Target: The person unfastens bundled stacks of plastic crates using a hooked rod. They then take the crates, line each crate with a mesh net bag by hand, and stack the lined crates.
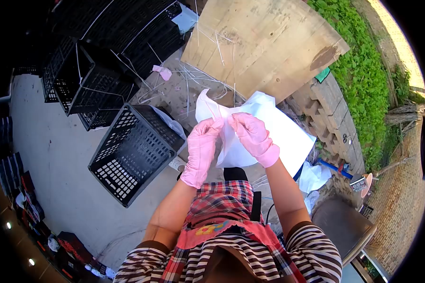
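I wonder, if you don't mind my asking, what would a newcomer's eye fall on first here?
Probably the left hand and right hand, both pink-gloved, pinching thin white material mid-picture. Next might come the black crate left of them and the broad wooden board beyond, with bright green plants at upper right.

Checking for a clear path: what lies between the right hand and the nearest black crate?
In the head view, part of the white sheet, then the pink-gloved left hand.
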